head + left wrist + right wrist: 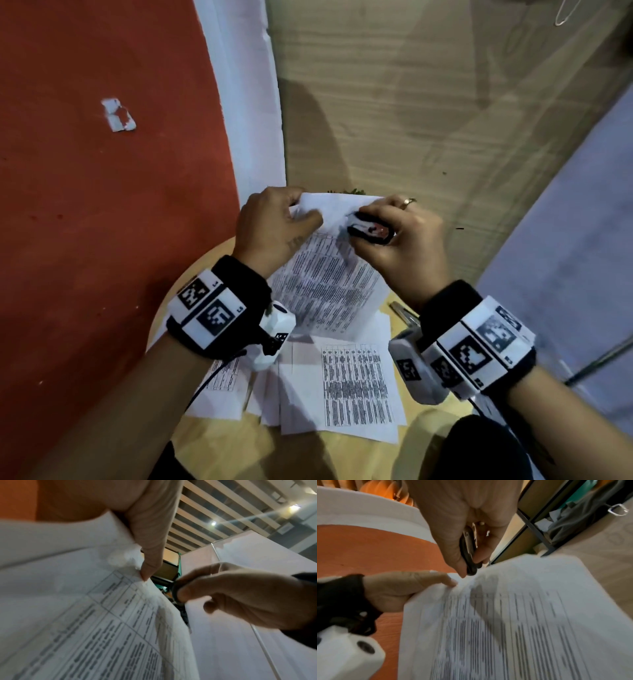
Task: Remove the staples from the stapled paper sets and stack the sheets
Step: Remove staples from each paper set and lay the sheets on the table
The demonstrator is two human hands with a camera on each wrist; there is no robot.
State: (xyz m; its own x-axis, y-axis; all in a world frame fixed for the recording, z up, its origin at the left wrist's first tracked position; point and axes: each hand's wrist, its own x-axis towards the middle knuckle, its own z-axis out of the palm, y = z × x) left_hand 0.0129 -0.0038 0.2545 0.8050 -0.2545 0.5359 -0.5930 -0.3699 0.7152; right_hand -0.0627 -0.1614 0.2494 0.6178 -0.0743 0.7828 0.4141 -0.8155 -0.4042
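Note:
A stapled paper set [325,274] printed with tables is held up above the round wooden table [226,442]. My left hand [274,226] pinches its crumpled top corner [126,559] between thumb and fingers. My right hand [394,236] grips a black staple remover [370,231], whose tip [471,568] meets the paper's top edge beside the left fingertips [452,582]. The staple itself is not visible. Loose printed sheets [356,387] lie in an untidy pile on the table under the held set.
A metal tool [402,313] lies on the table by my right wrist. A red wall [102,205] with a torn paper scrap [118,114] stands left. Wood-pattern floor [411,120] lies beyond; a pale partition [565,257] stands right.

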